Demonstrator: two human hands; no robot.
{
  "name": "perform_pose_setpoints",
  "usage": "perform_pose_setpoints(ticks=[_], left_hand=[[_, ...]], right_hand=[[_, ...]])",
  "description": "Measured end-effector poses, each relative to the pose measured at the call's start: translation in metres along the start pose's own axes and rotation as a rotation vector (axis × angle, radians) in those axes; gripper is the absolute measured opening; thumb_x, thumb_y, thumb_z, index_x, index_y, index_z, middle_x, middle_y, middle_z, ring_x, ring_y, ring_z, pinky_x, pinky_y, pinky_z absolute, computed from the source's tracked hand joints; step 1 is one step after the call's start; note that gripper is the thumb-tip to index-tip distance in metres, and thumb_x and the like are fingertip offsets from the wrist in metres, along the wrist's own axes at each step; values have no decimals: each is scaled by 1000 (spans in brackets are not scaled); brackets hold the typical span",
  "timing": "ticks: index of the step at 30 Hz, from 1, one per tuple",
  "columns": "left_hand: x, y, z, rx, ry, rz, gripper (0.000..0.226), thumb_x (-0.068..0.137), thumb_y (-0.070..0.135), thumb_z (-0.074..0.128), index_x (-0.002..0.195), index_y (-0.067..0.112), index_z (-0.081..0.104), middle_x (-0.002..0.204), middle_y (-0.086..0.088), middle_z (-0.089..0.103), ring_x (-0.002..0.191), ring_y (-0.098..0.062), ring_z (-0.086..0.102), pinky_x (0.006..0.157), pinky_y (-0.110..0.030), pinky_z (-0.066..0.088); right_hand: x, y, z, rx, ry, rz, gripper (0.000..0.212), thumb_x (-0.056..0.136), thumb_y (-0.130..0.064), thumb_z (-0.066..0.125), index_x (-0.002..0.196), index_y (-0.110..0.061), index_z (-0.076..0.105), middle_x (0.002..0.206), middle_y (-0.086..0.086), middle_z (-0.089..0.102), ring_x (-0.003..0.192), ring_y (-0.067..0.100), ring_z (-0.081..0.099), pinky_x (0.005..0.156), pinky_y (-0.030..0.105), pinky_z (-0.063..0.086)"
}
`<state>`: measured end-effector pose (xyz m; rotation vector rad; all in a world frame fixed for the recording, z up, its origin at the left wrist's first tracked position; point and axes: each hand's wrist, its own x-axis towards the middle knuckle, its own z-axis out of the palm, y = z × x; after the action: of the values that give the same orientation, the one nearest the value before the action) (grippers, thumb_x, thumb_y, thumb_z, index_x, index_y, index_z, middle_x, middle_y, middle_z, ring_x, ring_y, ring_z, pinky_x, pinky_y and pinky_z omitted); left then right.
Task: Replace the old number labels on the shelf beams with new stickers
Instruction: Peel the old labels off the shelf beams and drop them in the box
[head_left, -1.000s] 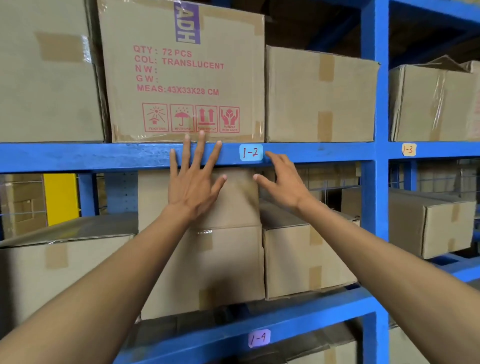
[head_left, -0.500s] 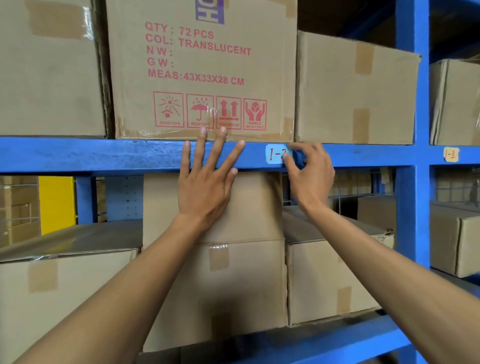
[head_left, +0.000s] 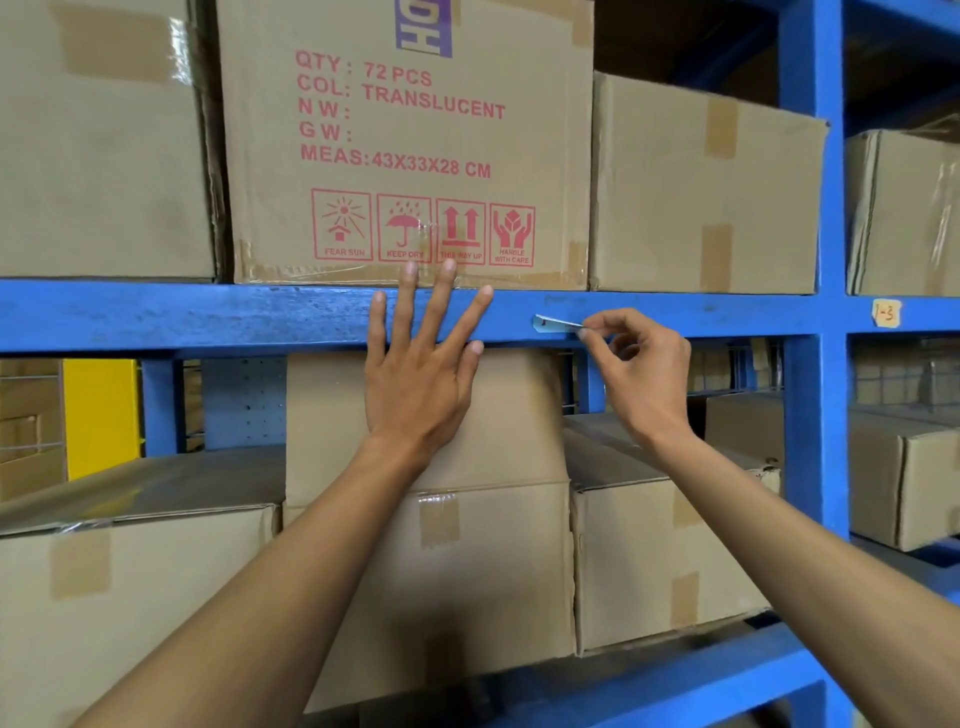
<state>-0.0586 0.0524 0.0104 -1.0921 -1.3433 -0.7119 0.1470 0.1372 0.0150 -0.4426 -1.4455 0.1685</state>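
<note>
boxes (head_left: 410, 145) fill the shelf above the blue beam (head_left: 182, 317). mid-frame, the left hand (head_left: 421, 374) lies spread flat on it; the right hand (head_left: 644, 364) pinches a half-peeled label (head_left: 555, 323).

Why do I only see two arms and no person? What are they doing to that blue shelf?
The camera sits on the person's head and looks where they look, so you see only their arms reaching forward. There is just this one view. In front is a blue shelf beam with brown cardboard boxes above and below it; the big box has red printing. The left hand is open, fingers spread flat against the beam. The right hand pinches the pale blue label between thumb and finger and is peeling it off; its left end looks stuck to the beam. Further right, a small yellowish label reading 1-3 sits on the beam.
</note>
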Motion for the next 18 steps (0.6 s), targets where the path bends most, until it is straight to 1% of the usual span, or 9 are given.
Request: perform_pose_setpoints(ticks=[4,7,10,11,13,14,16,18], left_hand=[[-1,5,-5,-30,-79,-28,58,102,49,26,157,39,10,169,-3,6,155,-33,0,124,-56,4],[-6,23,-6,-84,-121,-66,64,99,50,32,158,37,10,168,-11,2,154,-38,-2,121,-60,-1],[-33,66,-1,-236,-168,-55,71,94,46,42,157,37,13,168,-12,-3,154,-36,-7,120,-58,-2],[-47,84,3,-312,-212,-45,71,93,44,44,157,37,13,168,-11,-6,154,-34,-8,120,-57,0],[-81,118,11,-426,-371,-24,71,94,44,45,157,37,12,168,-9,-10,154,-30,-11,122,-54,4],[-100,136,16,-451,-479,-2,71,96,46,43,157,38,9,168,-8,-12,154,-29,-12,123,-54,4],[-138,167,26,-474,-674,32,70,97,50,39,157,39,4,167,-6,-15,154,-27,-12,125,-53,3],[-173,193,36,-504,-792,34,70,97,52,37,157,38,4,168,-4,-13,155,-25,-9,125,-49,4]], right_hand=[[-18,6,-22,68,-42,48,4,85,-18,72,85,-21,74,70,-15,67,58,3,47,55,21,42],[-34,18,-46,63,-97,101,5,86,-16,71,89,-19,74,71,-14,65,63,3,48,54,20,41],[-54,38,-71,47,-105,162,3,87,-14,70,85,-15,72,74,-16,65,63,-5,54,50,9,38],[-62,47,-80,29,-101,194,6,88,-14,69,82,-14,71,75,-16,66,64,-8,56,50,6,37],[-78,66,-98,-5,-111,268,9,87,-14,69,78,-17,70,78,-11,69,65,-6,57,52,6,38],[-87,78,-110,-22,-121,320,11,87,-14,69,78,-19,70,79,-8,70,67,-4,58,54,7,40],[-107,103,-133,-54,-144,411,15,87,-12,69,75,-21,70,80,-10,72,73,0,61,57,13,45],[-130,127,-155,-82,-175,492,14,85,-10,70,74,-19,71,77,-12,71,70,6,61,58,15,45]])
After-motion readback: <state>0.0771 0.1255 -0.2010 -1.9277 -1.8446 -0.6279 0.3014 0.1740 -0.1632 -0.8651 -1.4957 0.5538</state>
